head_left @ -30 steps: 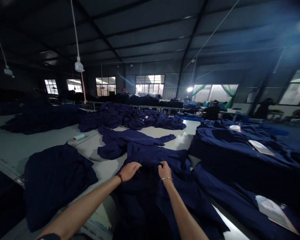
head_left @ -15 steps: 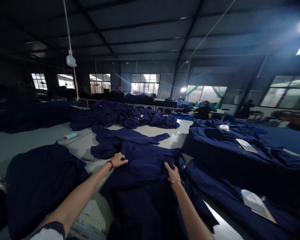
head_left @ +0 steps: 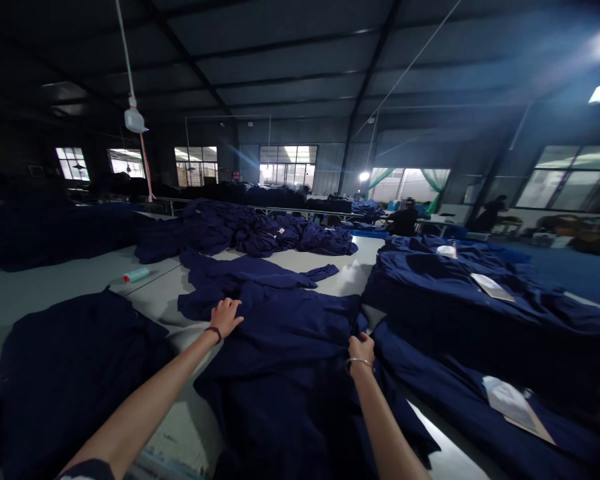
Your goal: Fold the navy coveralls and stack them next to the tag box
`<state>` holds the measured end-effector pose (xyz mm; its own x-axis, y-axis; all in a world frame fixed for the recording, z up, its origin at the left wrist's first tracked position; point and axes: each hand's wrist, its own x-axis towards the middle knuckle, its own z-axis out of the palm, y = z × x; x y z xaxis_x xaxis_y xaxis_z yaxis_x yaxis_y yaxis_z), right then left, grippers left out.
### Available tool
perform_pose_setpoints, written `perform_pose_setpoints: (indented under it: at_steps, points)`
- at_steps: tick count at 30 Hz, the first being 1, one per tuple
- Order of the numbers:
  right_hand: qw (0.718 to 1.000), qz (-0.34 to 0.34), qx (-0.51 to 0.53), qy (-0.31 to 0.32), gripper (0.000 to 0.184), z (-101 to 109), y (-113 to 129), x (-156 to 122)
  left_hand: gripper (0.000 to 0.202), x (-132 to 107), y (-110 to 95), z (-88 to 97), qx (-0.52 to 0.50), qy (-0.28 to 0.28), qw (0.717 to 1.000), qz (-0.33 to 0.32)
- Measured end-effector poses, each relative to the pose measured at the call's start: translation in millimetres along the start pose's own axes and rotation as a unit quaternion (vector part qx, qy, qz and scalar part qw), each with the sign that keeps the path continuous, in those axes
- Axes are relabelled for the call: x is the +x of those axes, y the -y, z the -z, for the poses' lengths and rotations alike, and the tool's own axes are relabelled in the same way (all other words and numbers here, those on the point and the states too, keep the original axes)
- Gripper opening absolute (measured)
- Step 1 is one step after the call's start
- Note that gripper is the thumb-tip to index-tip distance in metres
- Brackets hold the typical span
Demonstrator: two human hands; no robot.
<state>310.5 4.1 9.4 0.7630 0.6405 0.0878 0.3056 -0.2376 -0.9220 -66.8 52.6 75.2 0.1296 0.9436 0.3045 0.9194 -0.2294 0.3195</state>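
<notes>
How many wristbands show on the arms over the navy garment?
2: a dark red wristband behind the left hand, which lies on the navy garment, and a silver bangle behind the right hand, at the garment's right side. No others seem hidden.

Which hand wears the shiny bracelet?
The right hand: a silvery bangle circles its wrist. The left hand, also on dark blue cloth, wears a dark red band.

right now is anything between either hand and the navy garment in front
Nothing visible: the left hand rests at the left edge of the navy garment, and the right hand touches its right edge.
</notes>
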Motion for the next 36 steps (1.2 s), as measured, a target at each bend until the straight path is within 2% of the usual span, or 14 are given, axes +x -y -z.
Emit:
perform_pose_setpoints:
  at_steps: [2, 3, 6, 8, 10, 16, 19, 21, 23, 25, 27, 29, 31, 36]
  points:
    - [0.999, 0.021, -0.044, 0.008, 0.060, 5, 1, -3, 0.028, -11, -14, -7.1, -0.007, -0.009, 0.998, -0.061]
    - [0.997, 0.033, -0.069, 0.018, 0.058, 5, 2, -5, 0.028, -17, -21, -11.2, -0.022, 0.017, 0.994, -0.105]
    - [0.988, 0.067, -0.130, 0.052, 0.055, 3, 7, -9, 0.052, -37, -35, -22.7, -0.036, 0.171, 0.958, -0.227]
    - [0.981, 0.072, -0.165, 0.067, 0.056, 2, 7, -10, 0.077, -48, -38, -26.5, 0.009, 0.251, 0.932, -0.262]
    - [0.976, 0.073, -0.188, 0.078, 0.057, 2, 7, -9, 0.086, -56, -35, -25.2, 0.052, 0.285, 0.922, -0.257]
    - [0.972, 0.097, -0.193, 0.088, 0.049, 13, -1, -5, 0.101, -74, -17, -3.0, 0.063, 0.285, 0.925, -0.242]
    - [0.973, 0.102, -0.196, 0.060, 0.050, 22, -7, -8, 0.093, -83, -8, 6.0, 0.067, 0.343, 0.908, -0.232]
    - [0.972, 0.110, -0.202, 0.036, 0.052, 28, -8, -12, 0.078, -83, -6, 9.8, 0.052, 0.370, 0.900, -0.224]
    - [0.968, 0.147, -0.202, 0.023, 0.049, 30, -3, -19, 0.057, -78, -12, 10.4, 0.017, 0.339, 0.913, -0.227]
    - [0.954, 0.229, -0.190, 0.043, 0.041, 26, 7, -28, 0.037, -68, -24, 6.3, -0.029, 0.255, 0.936, -0.239]
    - [0.921, 0.330, -0.179, 0.100, 0.036, 18, 20, -39, 0.032, -58, -38, -3.0, -0.063, 0.183, 0.946, -0.258]
    - [0.879, 0.394, -0.203, 0.175, 0.037, 10, 29, -50, 0.036, -49, -48, -16.0, -0.063, 0.171, 0.942, -0.282]
    - [0.845, 0.395, -0.275, 0.232, 0.041, 4, 31, -55, 0.039, -43, -50, -29.7, -0.024, 0.187, 0.935, -0.300]
    - [0.803, 0.268, -0.432, 0.311, 0.070, 0, 14, -50, 0.086, -35, -33, -55.5, 0.055, 0.244, 0.937, -0.243]
